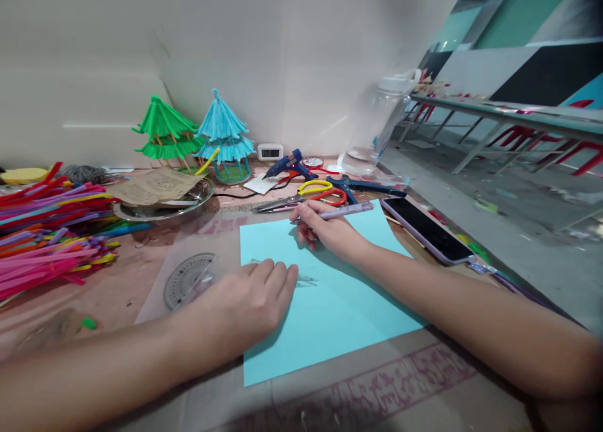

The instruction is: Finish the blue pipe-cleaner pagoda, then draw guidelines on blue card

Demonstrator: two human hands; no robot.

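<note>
My right hand (pixel 320 228) is over the upper part of a light blue sheet of paper (pixel 339 306), with a slim greyish-purple pen (pixel 346 211) held between thumb and fingers. The pen lies nearly level, its back end pointing right. My left hand (pixel 254 300) rests on the left side of the sheet, fingers bent and close together. Its fingertips are hidden, so anything under them does not show. Dark sketchy marks (pixel 307 282) appear on the paper beside the left fingers. A clear protractor (pixel 188 281) lies left of the sheet.
Pipe cleaners (pixel 51 231) and a metal bowl (pixel 188 209) are at left. Behind stand green (pixel 164 127) and blue (pixel 222 127) tiered models. Scissors (pixel 313 190), a glue gun (pixel 287 164), pliers (pixel 362 186) and a water jug (pixel 377 124) lie beyond; a phone (pixel 426 228) is right.
</note>
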